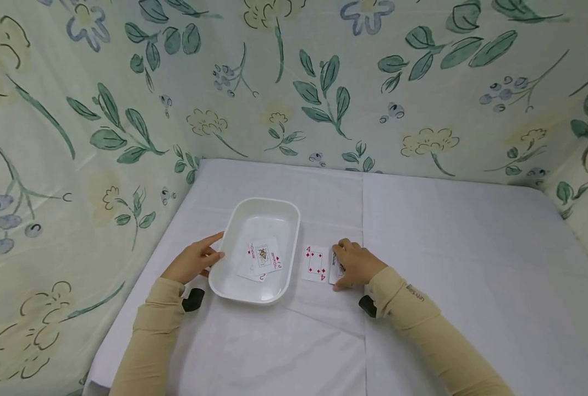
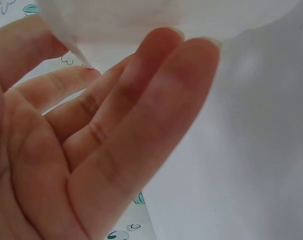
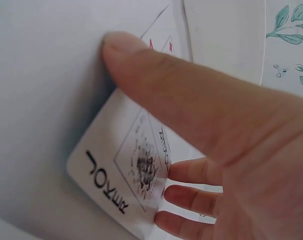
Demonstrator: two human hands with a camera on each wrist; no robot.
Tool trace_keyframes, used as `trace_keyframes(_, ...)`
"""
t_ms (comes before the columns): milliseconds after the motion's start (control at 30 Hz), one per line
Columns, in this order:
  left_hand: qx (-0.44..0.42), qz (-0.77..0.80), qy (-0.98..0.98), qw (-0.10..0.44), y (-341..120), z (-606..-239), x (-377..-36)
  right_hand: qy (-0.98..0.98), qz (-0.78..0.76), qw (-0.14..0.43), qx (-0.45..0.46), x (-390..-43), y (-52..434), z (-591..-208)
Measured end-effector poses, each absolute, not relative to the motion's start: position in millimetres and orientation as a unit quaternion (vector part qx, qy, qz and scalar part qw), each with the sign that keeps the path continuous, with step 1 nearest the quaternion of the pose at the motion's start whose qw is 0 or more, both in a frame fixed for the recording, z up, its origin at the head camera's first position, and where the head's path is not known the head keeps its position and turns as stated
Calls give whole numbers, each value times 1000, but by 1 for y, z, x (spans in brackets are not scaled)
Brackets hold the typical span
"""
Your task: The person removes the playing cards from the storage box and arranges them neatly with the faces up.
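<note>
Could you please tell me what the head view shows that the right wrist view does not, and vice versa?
Only the head view shows the left hand at the white tray, the playing cards inside it, and the whole four of diamonds. Only the right wrist view shows the joker card with clearly readable black lettering. Both show the right hand, tray and floral backdrop.

Even light brightens the head view. The right-wrist view is dimmer, the joker card (image 3: 126, 162) (slightly blurred) shadow-edged.
</note>
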State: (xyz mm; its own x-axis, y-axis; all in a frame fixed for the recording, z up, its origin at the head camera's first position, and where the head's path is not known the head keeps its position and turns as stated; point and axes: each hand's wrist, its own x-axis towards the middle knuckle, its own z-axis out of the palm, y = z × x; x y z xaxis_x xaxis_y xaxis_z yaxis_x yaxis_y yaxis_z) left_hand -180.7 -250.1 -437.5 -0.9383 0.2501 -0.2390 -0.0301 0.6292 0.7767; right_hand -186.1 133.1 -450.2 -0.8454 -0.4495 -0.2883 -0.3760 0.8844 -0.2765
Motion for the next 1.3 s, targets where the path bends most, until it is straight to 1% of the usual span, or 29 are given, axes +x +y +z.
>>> trace_keyframes(400,61,430,886,164,-250,-438,-181,956,-95,173,-216,-185,132,-451)
trace_keyframes(633,61,424,888,164,-250,-438,-181,954,-88,181,-223,-189,132,-444)
trace_keyframes(1000,56,429,887,163,-249,-438,-180,951,-103,134,-260,-201,110,-410)
trace_keyframes(1300,55,429,887,163,-249,-437,-179,944,-102,105,-296,-205,74,-395)
